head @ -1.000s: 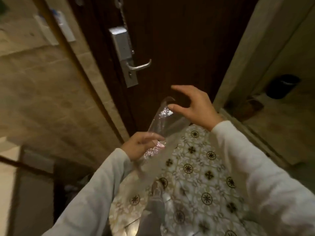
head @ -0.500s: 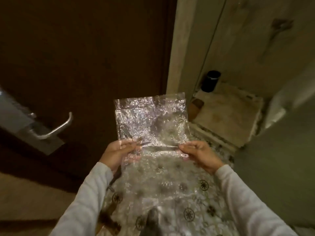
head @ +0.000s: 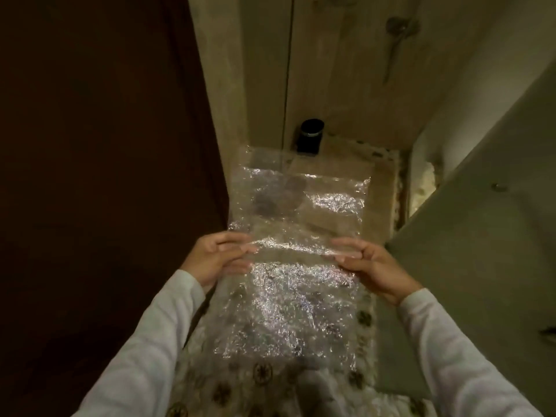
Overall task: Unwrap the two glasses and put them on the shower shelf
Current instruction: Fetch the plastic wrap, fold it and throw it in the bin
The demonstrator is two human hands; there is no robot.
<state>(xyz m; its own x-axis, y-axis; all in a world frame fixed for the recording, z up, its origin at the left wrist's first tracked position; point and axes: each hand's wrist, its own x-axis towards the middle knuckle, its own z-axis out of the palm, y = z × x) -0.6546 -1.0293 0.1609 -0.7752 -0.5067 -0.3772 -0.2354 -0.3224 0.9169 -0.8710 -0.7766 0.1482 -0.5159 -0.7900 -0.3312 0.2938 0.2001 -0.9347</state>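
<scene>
A clear, crinkled sheet of bubble wrap [head: 294, 284] is stretched flat in front of me in the head view. My left hand [head: 218, 257] pinches its left edge and my right hand [head: 373, 264] pinches its right edge, both about halfway up the sheet. The wrap hangs down below my hands and stands up above them. No glass shows in the frame. The shower floor [head: 340, 164] lies ahead, seen partly through the wrap.
A dark brown door [head: 105, 176] fills the left side. A black cylindrical container [head: 310, 136] stands on the shower floor by the wall. A shower head [head: 397, 34] hangs on the far wall. A grey panel [head: 481, 206] is at the right. Patterned floor tiles [head: 261, 374] lie below.
The view has swung right from the door handle toward the shower. The wrap went from a rolled tube to a flat sheet held by both hands.
</scene>
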